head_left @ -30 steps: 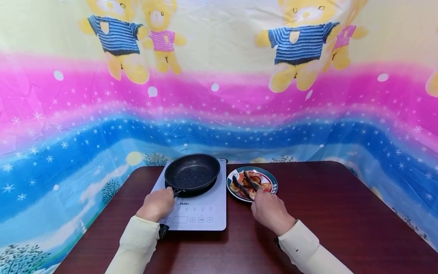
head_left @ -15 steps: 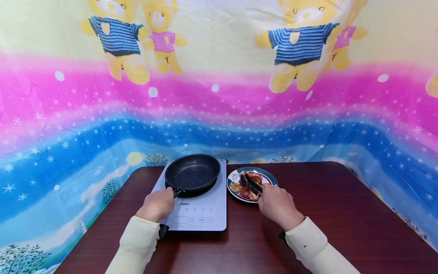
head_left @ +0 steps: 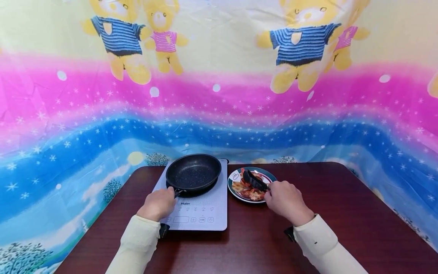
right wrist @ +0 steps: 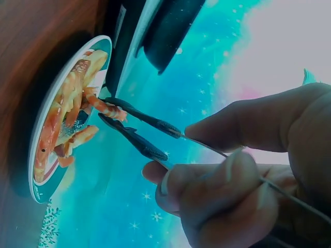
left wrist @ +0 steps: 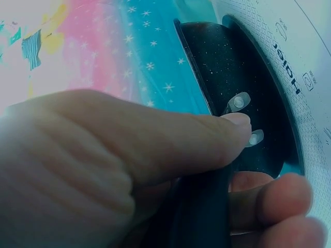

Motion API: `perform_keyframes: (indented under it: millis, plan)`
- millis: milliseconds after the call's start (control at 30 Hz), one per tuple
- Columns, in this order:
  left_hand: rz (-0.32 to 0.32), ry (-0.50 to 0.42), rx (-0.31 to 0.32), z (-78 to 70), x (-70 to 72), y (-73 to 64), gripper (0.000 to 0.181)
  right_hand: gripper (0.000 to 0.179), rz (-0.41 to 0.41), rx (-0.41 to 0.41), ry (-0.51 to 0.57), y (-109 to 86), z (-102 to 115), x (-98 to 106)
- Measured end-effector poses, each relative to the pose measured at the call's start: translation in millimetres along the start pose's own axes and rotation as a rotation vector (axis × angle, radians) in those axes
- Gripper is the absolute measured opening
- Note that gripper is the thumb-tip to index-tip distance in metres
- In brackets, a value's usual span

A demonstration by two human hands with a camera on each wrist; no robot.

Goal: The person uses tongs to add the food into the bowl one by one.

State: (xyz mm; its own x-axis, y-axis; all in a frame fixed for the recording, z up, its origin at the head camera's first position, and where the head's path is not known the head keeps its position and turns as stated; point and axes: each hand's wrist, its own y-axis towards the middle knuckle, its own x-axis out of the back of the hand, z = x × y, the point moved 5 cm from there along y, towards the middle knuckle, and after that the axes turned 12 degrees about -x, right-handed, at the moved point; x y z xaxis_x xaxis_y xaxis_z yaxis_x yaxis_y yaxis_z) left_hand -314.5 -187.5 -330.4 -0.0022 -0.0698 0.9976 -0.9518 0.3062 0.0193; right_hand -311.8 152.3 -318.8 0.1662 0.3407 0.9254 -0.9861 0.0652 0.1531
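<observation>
My left hand (head_left: 156, 205) grips the handle (left wrist: 201, 214) of a black frying pan (head_left: 193, 173), thumb on top and fingers curled beneath. The speckled inside of the pan holds nothing. My right hand (head_left: 285, 199) holds black-tipped metal tongs (right wrist: 150, 121), the thumb on one arm and curled fingers on the other. Their tips are over a plate (head_left: 272, 176) with a green and white rim. A pinkish-orange striped piece, shrimp-like (right wrist: 107, 109), lies at the tong tips in the right wrist view. Several reddish and yellowish food pieces (head_left: 239, 187) cover the plate.
Under the pan is a white Haier induction cooktop (head_left: 219, 205), its touch keys facing me. The plate stands just right of it on a dark reddish-brown table (head_left: 342, 213). A patterned cloth with teddy bears (head_left: 219, 106) hangs behind the table.
My right hand has moved a little to the right, and the tong arms have come closer together over the plate. The left hand and the pan have stayed in place.
</observation>
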Motion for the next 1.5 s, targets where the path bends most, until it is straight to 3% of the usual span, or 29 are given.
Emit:
perform_keyframes:
  millis: [333, 600, 833, 1100, 1333, 1500]
  plan:
    - [0.009, 0.004, 0.000, 2.6, -0.5, 0.7, 0.036, 0.013, 0.010, 0.025, 0.067, 2.3, -6.4, 8.9]
    - [-0.009, 0.010, -0.021, 3.4, 2.2, 0.6, 0.025, 0.033, 0.032, 0.037, 0.168, 4.4, -8.8, 14.7]
    - [-0.023, -0.085, -0.041, 11.1, -4.5, -5.6, 0.026, 0.033, 0.054, 0.071, 0.262, 4.8, -1.8, 10.1]
    - [-0.106, -0.155, -0.028, 18.3, -8.6, -16.3, 0.027, 0.039, 0.104, 0.079, 0.401, 9.3, 7.0, 4.0]
    - [-0.198, -0.143, 0.005, 21.1, -13.9, -21.6, 0.044, 0.034, 0.119, 0.114, 0.452, 16.9, 29.1, -15.7]
    - [-0.254, -0.124, 0.008, 20.5, -17.4, -20.3, 0.043, 0.030, 0.127, 0.118, 0.473, 21.2, 43.0, -29.5]
